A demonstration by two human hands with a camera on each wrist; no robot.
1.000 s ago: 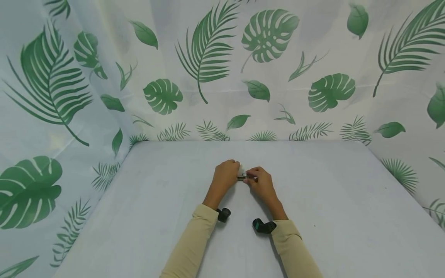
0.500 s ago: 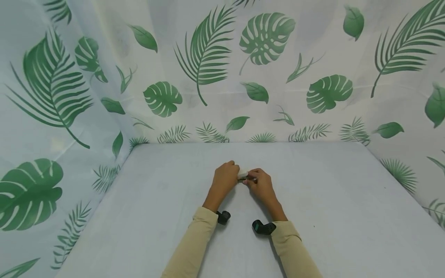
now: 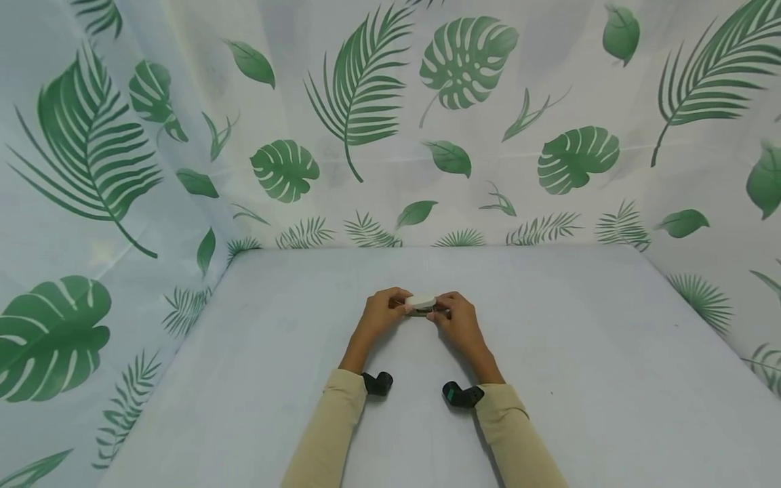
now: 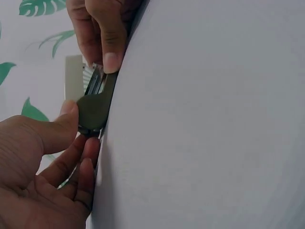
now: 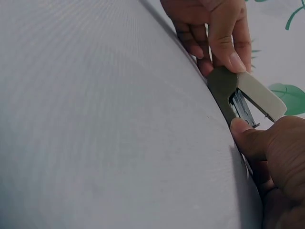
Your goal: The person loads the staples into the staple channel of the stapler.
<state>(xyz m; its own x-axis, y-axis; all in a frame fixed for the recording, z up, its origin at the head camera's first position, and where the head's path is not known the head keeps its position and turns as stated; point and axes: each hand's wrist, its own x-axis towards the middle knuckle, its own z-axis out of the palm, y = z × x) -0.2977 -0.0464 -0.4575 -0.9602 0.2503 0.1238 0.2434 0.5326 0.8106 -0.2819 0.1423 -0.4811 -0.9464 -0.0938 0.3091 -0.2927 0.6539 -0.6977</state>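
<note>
A small stapler (image 3: 421, 302) with a white top arm and an olive-green base lies low over the table between both hands. In the right wrist view its white top arm (image 5: 262, 95) is lifted at an angle from the base, and the metal staple magazine (image 5: 244, 109) shows in the gap. My left hand (image 3: 379, 310) holds the rounded hinge end, thumb against it and other fingers behind. At the front end, my right hand (image 3: 459, 320) pinches the olive base, with the thumb (image 4: 111, 62) on its side. The right fingers behind the base are partly hidden.
The white table (image 3: 274, 352) stretches around both arms. A curtain (image 3: 378, 203) printed with green leaves hangs behind it and at both sides. Black wrist cameras (image 3: 378, 383) stick out inward from the cuffs of the beige sleeves (image 3: 326, 420).
My left hand has slid left to the stapler's hinge end, uncovering the white top arm. That arm has swung down closer over the magazine. My right hand keeps its place.
</note>
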